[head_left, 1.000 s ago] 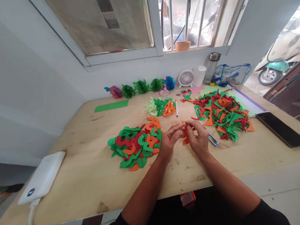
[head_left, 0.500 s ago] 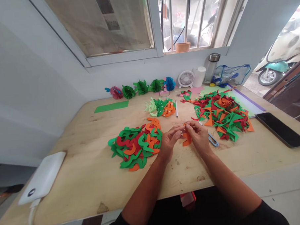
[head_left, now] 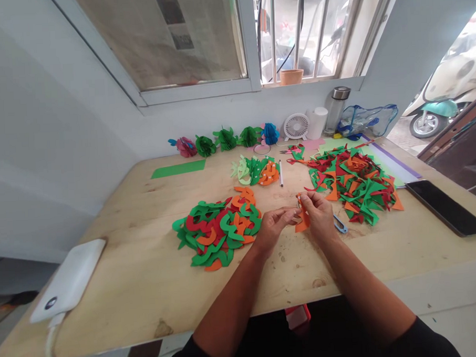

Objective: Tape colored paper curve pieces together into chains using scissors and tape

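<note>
Pinched an orange cut-out near its upper part in the right hand, with fingers closed on the paper, and held it between both hands above the desk. Had the left hand at its left side, with thumb and forefinger close together; could not tell whether they gripped or touched anything.

Had a light blue tool just beside the right hand, partly hidden by it. Faced a pile of green, red and orange cut-outs near the left hand, and a heap of paper scraps beyond the right hand, with a black phone near its right edge. Had a pen beside a smaller group of dotted cut-outs, and a green strip farther left. Along the wall, had a row of folded paper figures, then a white fan, a white cylinder, a bottle and a clear bag with blue edging.
</note>
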Tool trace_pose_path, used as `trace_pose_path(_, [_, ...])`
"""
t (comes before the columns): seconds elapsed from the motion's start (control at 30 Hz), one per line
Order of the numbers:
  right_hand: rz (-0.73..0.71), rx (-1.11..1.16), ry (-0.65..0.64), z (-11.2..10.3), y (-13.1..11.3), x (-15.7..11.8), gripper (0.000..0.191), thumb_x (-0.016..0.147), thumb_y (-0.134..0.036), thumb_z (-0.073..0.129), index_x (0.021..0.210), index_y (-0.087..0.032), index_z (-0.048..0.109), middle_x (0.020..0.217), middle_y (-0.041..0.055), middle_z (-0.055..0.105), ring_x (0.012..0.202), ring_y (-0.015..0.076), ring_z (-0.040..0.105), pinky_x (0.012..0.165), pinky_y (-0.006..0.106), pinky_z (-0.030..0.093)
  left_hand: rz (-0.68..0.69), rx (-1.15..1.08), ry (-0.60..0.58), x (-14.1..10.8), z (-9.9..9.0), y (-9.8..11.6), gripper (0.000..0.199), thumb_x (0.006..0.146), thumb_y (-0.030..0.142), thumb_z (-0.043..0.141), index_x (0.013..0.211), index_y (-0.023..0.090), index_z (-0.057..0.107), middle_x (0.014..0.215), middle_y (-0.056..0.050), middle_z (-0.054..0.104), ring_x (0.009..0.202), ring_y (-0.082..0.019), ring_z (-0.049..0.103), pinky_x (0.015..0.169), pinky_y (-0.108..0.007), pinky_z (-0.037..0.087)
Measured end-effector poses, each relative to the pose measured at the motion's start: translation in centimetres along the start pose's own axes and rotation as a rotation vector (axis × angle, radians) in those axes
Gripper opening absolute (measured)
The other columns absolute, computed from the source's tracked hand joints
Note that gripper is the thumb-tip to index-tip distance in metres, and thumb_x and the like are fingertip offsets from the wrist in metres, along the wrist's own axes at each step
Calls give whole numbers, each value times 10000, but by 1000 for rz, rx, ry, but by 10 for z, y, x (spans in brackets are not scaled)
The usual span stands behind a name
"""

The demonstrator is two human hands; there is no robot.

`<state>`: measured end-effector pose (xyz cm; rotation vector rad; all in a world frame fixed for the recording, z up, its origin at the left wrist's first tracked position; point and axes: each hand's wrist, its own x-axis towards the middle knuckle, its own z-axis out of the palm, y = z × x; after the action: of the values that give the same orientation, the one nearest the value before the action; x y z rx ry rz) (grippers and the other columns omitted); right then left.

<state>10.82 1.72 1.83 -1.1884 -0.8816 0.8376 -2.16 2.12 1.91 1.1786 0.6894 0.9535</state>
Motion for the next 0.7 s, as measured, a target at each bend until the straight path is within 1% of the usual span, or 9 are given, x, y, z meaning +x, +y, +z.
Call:
trace_pose_path(0.07, [12, 4, 2, 1, 0, 0, 267, 717, -433, 636, 694, -174, 579, 625, -22, 540, 561, 108, 471, 545, 239, 391, -3, 47, 14, -1, 2, 4, 321, 780, 416, 612, 892, 145, 740, 1008, -108, 705, 819, -213, 661, 789, -365, 528])
trace_pose_path(0.17, [23, 29, 5, 1, -1, -1, 258, 721, -427, 634, 696, -175, 583, 642, -15, 561, 581, 114, 492, 560, 240, 401, 30, 104, 21, -2, 4, 8, 310, 783, 409, 604, 880, 150, 743, 1001, -100, 708, 875, -230, 656, 801, -367, 529])
trace_pose_path(0.27, [44, 49, -19, 2, -1, -1, 247, 720, -420, 636, 719, -175, 604, 680, -1, 593, 608, 121, 520, 582, 245, 417, 98, 171, 21, -2, 3, 10, 284, 798, 376, 587, 887, 156, 743, 1030, -101, 700, 963, -244, 639, 858, -371, 511])
trace_pose_path(0.37, [67, 57, -45, 2, -2, -1, 237, 691, -403, 666, 711, -172, 617, 668, -4, 595, 598, 117, 518, 569, 239, 408, 146, 236, 1, -1, 2, 9, 270, 814, 345, 566, 899, 159, 742, 1050, -100, 695, 1016, -239, 624, 928, -365, 473])
trace_pose_path(0.57, [90, 118, -14, 2, 1, 0, 217, 662, -369, 703, 693, -173, 616, 664, -14, 598, 586, 105, 509, 549, 227, 387, 124, 271, -59, -2, 1, 11, 269, 816, 317, 554, 937, 160, 735, 1092, -95, 683, 1047, -239, 609, 948, -360, 456])
trace_pose_path(0.63, [98, 147, -10, 2, 1, 0, 213, 657, -362, 710, 694, -175, 614, 676, -13, 606, 603, 107, 521, 565, 229, 398, 118, 261, -65, -2, 1, 12, 267, 805, 323, 568, 936, 165, 737, 1084, -94, 686, 1053, -245, 604, 955, -368, 450])
trace_pose_path(0.7, [89, 159, -6, 3, 0, -1, 210, 666, -361, 706, 717, -177, 619, 704, -8, 617, 637, 112, 538, 597, 234, 416, 103, 211, -45, -2, 1, 10, 269, 796, 335, 581, 935, 167, 739, 1074, -93, 690, 1021, -241, 617, 933, -363, 462])
